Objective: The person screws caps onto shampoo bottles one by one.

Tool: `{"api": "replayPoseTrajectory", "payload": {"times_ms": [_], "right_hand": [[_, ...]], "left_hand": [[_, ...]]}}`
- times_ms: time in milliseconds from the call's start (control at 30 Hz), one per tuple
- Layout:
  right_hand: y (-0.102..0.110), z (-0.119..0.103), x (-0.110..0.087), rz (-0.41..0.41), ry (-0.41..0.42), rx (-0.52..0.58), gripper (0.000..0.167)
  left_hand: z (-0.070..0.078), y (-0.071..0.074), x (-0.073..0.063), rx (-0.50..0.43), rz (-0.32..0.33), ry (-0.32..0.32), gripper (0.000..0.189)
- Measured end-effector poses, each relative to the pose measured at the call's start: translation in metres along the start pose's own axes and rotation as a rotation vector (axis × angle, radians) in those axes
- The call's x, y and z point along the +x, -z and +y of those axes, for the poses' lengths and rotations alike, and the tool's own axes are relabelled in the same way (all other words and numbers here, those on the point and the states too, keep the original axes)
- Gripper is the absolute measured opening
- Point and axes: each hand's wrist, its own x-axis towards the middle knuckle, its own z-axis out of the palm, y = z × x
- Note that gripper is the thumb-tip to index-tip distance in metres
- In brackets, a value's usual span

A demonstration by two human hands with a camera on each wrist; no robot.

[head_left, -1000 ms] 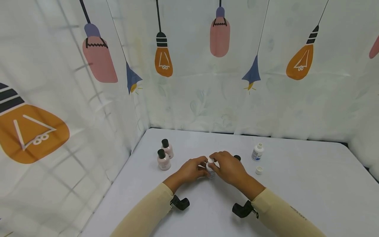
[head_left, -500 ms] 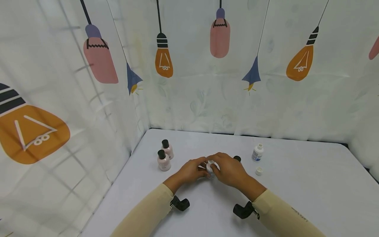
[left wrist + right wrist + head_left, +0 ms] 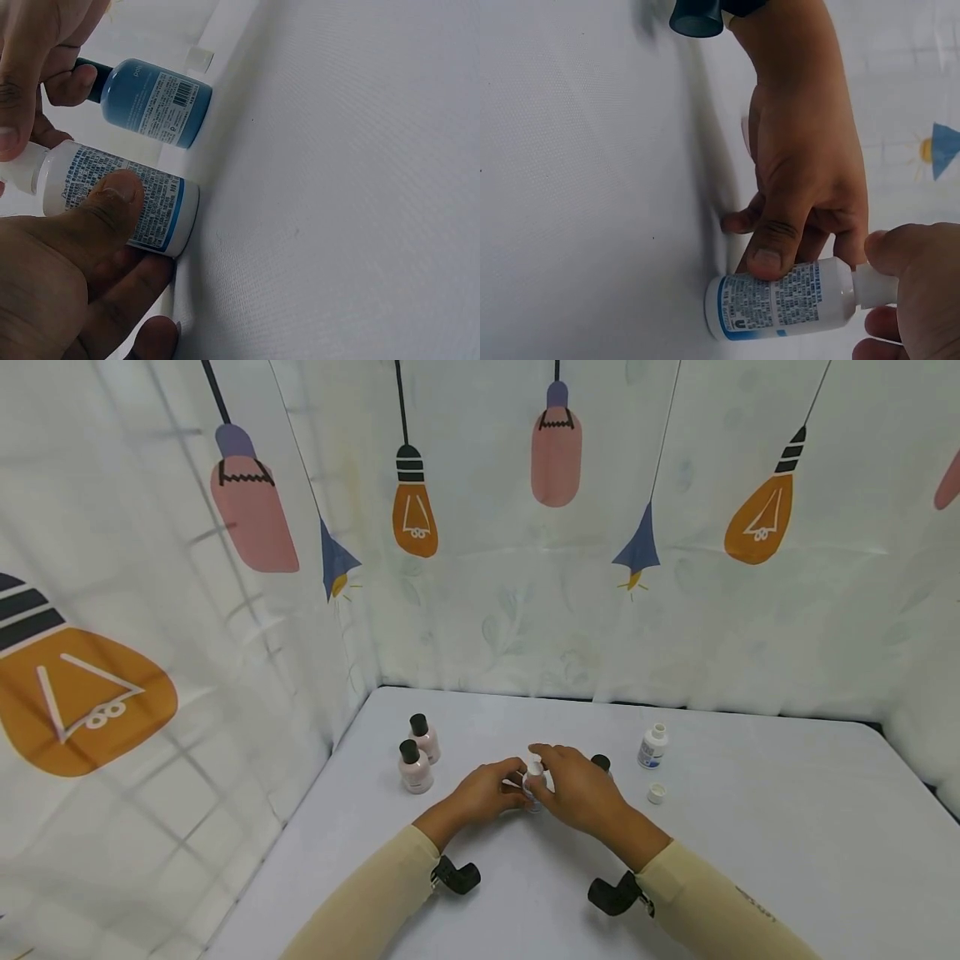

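A small white bottle with a blue stripe and a printed label [image 3: 161, 211] stands on the table between both hands. My left hand [image 3: 487, 791] grips its body, thumb lying across the label in the left wrist view. At its top, my right hand [image 3: 579, 785] pinches the white cap [image 3: 874, 286] between thumb and fingers. Just beyond the right hand is a blue bottle [image 3: 154, 103] with a black cap; in the head view the hand hides most of it.
Two pale pink bottles [image 3: 416, 767] with black caps stand at the left. Back right, an uncapped white bottle [image 3: 652, 746] is upright, a loose white cap [image 3: 656, 792] lying in front of it. Printed curtains [image 3: 480, 610] border the white table.
My right hand's fingers have shifted slightly around the cap, turning one way and back. My left hand and the bottle have stayed in place.
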Motion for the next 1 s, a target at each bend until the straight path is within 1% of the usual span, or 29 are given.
{"api": "replayPoseTrajectory", "payload": {"times_ms": [100, 267, 367, 433, 733, 833, 933, 1000], "right_hand": [[0.0012, 0.0004, -0.0021, 0.014, 0.027, -0.004, 0.054], [0.0023, 0.002, -0.0036, 0.021, 0.079, -0.006, 0.041], [0.0019, 0.0023, -0.0033, 0.019, 0.08, -0.006, 0.034], [0.0011, 0.0022, -0.0025, 0.018, 0.069, -0.006, 0.033], [-0.0025, 0.0007, 0.0, 0.004, -0.008, 0.007, 0.037], [-0.0028, 0.0012, -0.0006, 0.004, -0.001, 0.01, 0.043], [-0.0022, 0.0017, -0.002, 0.017, 0.028, -0.003, 0.049], [-0.0013, 0.0018, -0.003, 0.02, 0.05, -0.018, 0.05]], "left_hand": [[0.0, -0.0005, 0.0, 0.006, 0.001, -0.003, 0.03], [-0.0004, -0.0008, -0.0003, 0.008, 0.004, -0.005, 0.029], [-0.0005, -0.0007, -0.0003, -0.002, 0.004, -0.005, 0.028], [-0.0004, -0.0005, -0.0004, -0.008, 0.001, -0.006, 0.028], [-0.0004, -0.0002, -0.0005, 0.001, 0.0, -0.002, 0.029], [-0.0004, -0.0002, -0.0007, -0.004, 0.0, -0.002, 0.028], [-0.0006, -0.0007, -0.0007, -0.007, 0.0, -0.004, 0.028], [-0.0008, -0.0007, -0.0007, -0.001, 0.002, -0.003, 0.029]]}}
